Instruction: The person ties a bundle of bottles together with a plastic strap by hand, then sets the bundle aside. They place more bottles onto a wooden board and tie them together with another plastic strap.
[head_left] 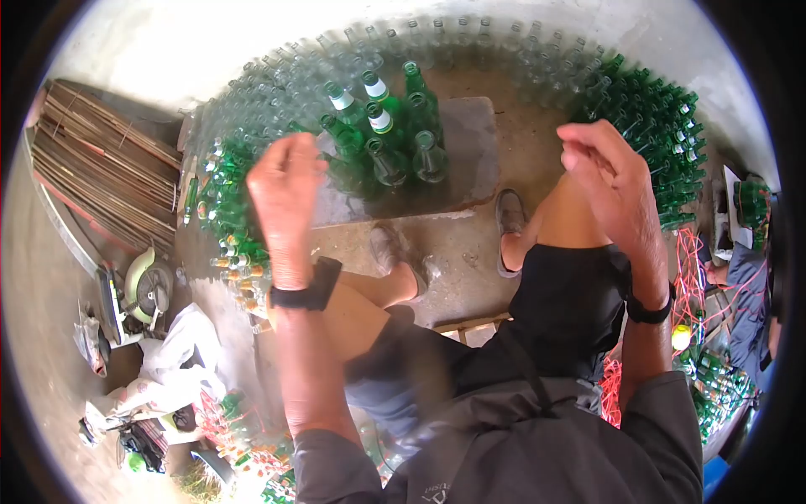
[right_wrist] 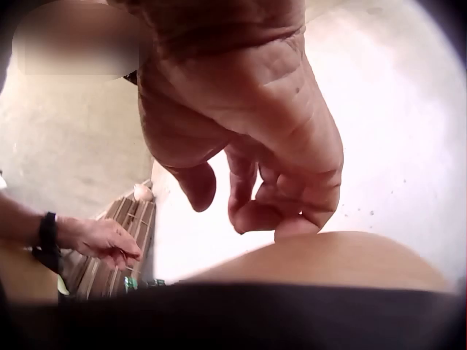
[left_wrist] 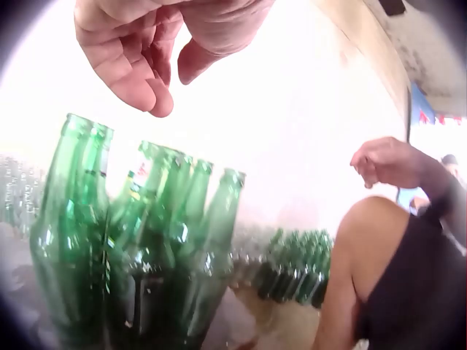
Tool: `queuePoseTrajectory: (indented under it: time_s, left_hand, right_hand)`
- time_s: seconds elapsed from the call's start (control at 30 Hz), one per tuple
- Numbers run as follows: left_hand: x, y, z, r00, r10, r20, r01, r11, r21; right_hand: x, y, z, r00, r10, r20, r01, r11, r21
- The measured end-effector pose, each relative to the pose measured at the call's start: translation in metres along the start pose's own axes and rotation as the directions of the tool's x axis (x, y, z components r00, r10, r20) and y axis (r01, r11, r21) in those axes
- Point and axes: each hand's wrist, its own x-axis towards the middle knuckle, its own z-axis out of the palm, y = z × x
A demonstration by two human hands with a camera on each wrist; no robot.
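My left hand (head_left: 285,189) hovers at the left side of a group of green glass bottles (head_left: 389,161). In the left wrist view its loosely bent fingers (left_wrist: 131,80) hang above the bottle mouths with nothing between them. Several bottles stand upright close together, a few with white neck labels (head_left: 380,121), on a grey slab (head_left: 472,151) on the floor. Over the bare right knee, my right hand (head_left: 613,176) hangs with fingers loosely bent; the right wrist view shows a gap between its thumb (right_wrist: 197,187) and fingers, holding nothing.
Clear glass bottles (head_left: 277,84) stand in dense rows along the wall, with green ones (head_left: 651,126) at the right and more at the left. Wooden strips (head_left: 105,160) lie far left. Red string (head_left: 693,260) hangs at the right. Both feet (head_left: 509,220) rest near the slab.
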Motion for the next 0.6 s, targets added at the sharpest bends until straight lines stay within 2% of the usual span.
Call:
queuePoseTrajectory:
  time_s: [0.07, 0.1, 0.13, 0.17, 0.2, 0.3, 0.37, 0.43, 0.47, 0.5, 0.57, 0.6]
  left_hand:
    - [0.01, 0.002, -0.021, 0.993, -0.103, -0.057, 0.087, 0.969, -0.233]
    - [0.01, 0.013, -0.028, 0.986, -0.144, -0.078, 0.113, 0.943, -0.312]
    - [0.008, 0.02, -0.031, 0.985, -0.15, -0.082, 0.117, 0.942, -0.314]
    - [0.006, 0.027, -0.034, 0.981, -0.184, -0.058, 0.14, 0.883, -0.448]
    - [0.003, 0.034, -0.036, 0.976, -0.214, -0.029, 0.159, 0.805, -0.572]
    - [-0.016, 0.059, -0.032, 0.98, -0.195, 0.04, 0.174, 0.743, -0.647]
    - [-0.02, 0.057, -0.031, 0.979, -0.195, 0.054, 0.182, 0.73, -0.659]
    - [-0.012, 0.041, -0.028, 0.958, -0.28, 0.059, 0.229, 0.625, -0.746]
    - [-0.007, 0.033, -0.025, 0.959, -0.279, 0.054, 0.223, 0.623, -0.75]
    - [-0.003, 0.022, -0.023, 0.941, -0.338, -0.004, 0.227, 0.639, -0.735]
    - [0.008, -0.004, -0.017, 0.914, -0.4, -0.066, 0.234, 0.654, -0.719]
    - [0.016, -0.019, -0.016, 0.889, -0.45, -0.087, 0.264, 0.657, -0.706]
  right_hand:
    - [0.013, -0.015, 0.009, 0.996, 0.082, -0.026, -0.072, 0.965, 0.253]
    - [0.02, -0.024, 0.013, 0.997, 0.078, -0.021, -0.07, 0.965, 0.252]
    - [0.027, -0.034, 0.018, 0.993, 0.117, -0.013, -0.105, 0.931, 0.349]
    - [0.033, -0.043, 0.025, 0.988, 0.156, -0.002, -0.139, 0.886, 0.442]
    - [0.037, -0.049, 0.032, 0.992, 0.128, 0.002, -0.114, 0.875, 0.471]
    - [0.048, -0.072, 0.047, 0.993, 0.079, 0.085, -0.113, 0.832, 0.543]
    - [0.06, -0.072, 0.056, 0.991, 0.087, 0.1, -0.128, 0.826, 0.549]
    - [0.081, -0.052, 0.077, 0.987, 0.16, 0.02, -0.134, 0.746, 0.653]
    - [0.089, -0.039, 0.084, 0.971, 0.239, 0.019, -0.185, 0.696, 0.694]
    - [0.095, -0.025, 0.092, 0.972, 0.234, 0.024, -0.185, 0.697, 0.693]
    - [0.103, 0.006, 0.109, 0.898, 0.441, 0.019, -0.315, 0.611, 0.726]
    - [0.104, 0.024, 0.12, 0.898, 0.44, 0.021, -0.317, 0.612, 0.725]
